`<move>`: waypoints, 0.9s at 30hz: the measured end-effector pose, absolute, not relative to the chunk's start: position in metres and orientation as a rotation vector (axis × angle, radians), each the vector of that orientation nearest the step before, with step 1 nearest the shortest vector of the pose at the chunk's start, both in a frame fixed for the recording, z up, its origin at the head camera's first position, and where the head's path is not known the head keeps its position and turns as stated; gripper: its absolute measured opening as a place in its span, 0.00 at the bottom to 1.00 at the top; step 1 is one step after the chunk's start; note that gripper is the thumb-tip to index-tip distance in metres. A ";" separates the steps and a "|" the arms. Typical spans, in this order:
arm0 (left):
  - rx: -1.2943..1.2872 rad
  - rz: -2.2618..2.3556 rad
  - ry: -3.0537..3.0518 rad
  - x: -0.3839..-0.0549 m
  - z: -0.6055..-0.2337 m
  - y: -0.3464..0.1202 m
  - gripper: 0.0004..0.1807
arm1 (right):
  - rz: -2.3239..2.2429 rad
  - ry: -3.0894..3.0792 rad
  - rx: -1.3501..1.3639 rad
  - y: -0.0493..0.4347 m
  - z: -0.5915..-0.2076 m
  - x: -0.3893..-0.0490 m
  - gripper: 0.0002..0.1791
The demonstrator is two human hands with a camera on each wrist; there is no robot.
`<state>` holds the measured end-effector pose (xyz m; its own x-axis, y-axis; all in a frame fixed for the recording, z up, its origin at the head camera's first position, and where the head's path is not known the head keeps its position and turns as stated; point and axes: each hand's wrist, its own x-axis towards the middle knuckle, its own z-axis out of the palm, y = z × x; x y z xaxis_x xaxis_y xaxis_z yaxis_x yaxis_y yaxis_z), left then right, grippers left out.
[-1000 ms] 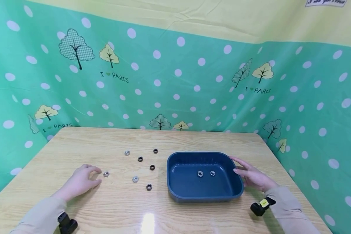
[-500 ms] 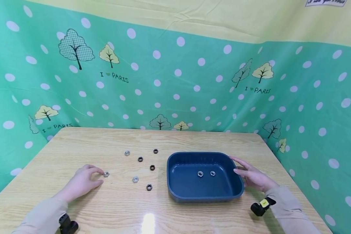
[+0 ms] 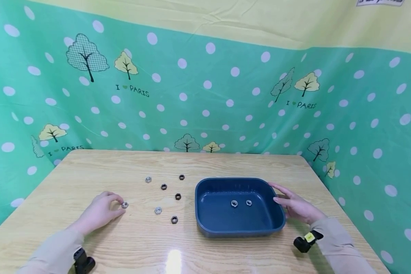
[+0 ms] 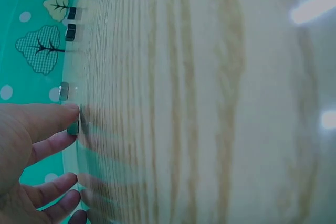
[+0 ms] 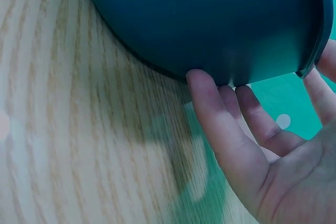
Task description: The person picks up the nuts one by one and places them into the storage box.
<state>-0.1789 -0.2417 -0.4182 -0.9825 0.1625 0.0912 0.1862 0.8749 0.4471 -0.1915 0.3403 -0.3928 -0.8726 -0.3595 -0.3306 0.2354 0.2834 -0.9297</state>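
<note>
At the left of the table, my left hand (image 3: pixel 104 211) pinches a silver hex nut (image 3: pixel 125 205) between thumb and index finger. In the left wrist view this nut (image 4: pixel 73 128) shows partly covered by the fingertips. My right hand (image 3: pixel 296 207) holds the right end of a dark blue rectangular bin (image 3: pixel 239 231), with fingertips over its rim and others against the outer wall. The right wrist view shows fingers (image 5: pixel 226 129) touching that wall (image 5: pixel 210 30) from outside. Two silver nuts, one of them at the left (image 3: pixel 234 203), lie inside the bin.
Between the left hand and the bin lie two silver nuts, one nearer (image 3: pixel 158 210) and one farther back (image 3: pixel 148 179). Several dark nuts, including a near one (image 3: pixel 174 219), are scattered there. A green patterned curtain (image 3: pixel 205 95) hangs behind the wooden table (image 3: pixel 140 243).
My left hand has moved slightly right, and its thumb and index finger have closed onto the silver nut. My right hand and the bin have stayed in place.
</note>
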 end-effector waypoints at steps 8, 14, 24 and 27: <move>-0.264 -0.706 -2.991 -0.178 -0.418 -0.241 0.09 | -1.638 2.074 -0.094 0.339 -0.393 -0.191 0.38; -0.280 -0.692 -3.000 -0.180 -0.419 -0.241 0.09 | -1.640 2.074 -0.099 0.339 -0.392 -0.190 0.37; -0.300 -0.691 -3.008 -0.180 -0.416 -0.238 0.06 | -1.634 2.088 -0.095 0.339 -0.393 -0.189 0.38; -0.321 -0.675 -3.008 -0.181 -0.416 -0.239 0.05 | -1.636 2.087 -0.093 0.339 -0.393 -0.189 0.38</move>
